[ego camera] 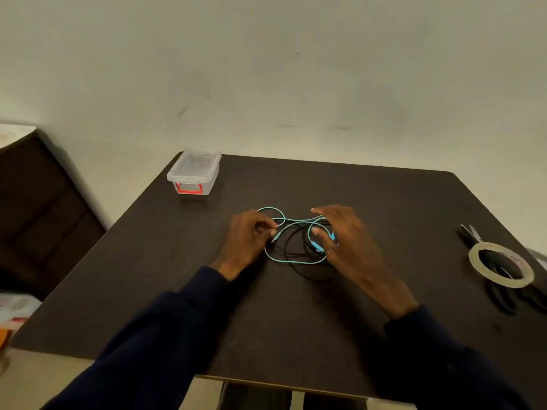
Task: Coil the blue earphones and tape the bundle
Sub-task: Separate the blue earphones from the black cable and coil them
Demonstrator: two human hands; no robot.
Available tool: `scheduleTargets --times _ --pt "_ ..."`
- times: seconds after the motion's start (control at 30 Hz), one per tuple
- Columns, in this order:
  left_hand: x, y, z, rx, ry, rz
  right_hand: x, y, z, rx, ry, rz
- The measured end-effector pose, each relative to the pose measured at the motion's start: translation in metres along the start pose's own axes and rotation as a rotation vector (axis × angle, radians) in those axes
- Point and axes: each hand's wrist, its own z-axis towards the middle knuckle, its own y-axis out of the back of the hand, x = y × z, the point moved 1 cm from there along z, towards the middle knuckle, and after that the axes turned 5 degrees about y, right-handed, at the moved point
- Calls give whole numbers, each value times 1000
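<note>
Blue earphones sprawled mid-bench, tangled over a black cable. Left hand grip pinched on the plug end, anchoring it. Right hand grip spread apart over the earbuds, likely gathering loops. Tape roll and scissors parked far right, ready.

No legible text, label, brand or number is shown; faint marks inside the tape roll cannot be read.
</note>
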Motion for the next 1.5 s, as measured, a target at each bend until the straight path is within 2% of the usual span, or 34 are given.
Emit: scheduleTargets --times 0.17,0.5,0.9,1.1,1.27,1.4,1.5 --pt "0 -3 9 14 -6 -9 1 -12 20 -1 39 -86" --pt "19 2 12 30 112 -63 -5 -37 47 194 34 -308" --pt "19 -4 10 -16 101 -125 -7 -53 53 226 -73 -309" --pt "13 3 11 18 110 -187 -11 -45 47 208 -27 -288" --pt "-3 22 12 -26 145 -353 -11 -13 47 48 29 -142" --pt "-30 30 15 112 74 -449 1 17 53 -42 79 -75" --pt "-52 28 17 224 0 -405 14 32 60 -74 102 21"
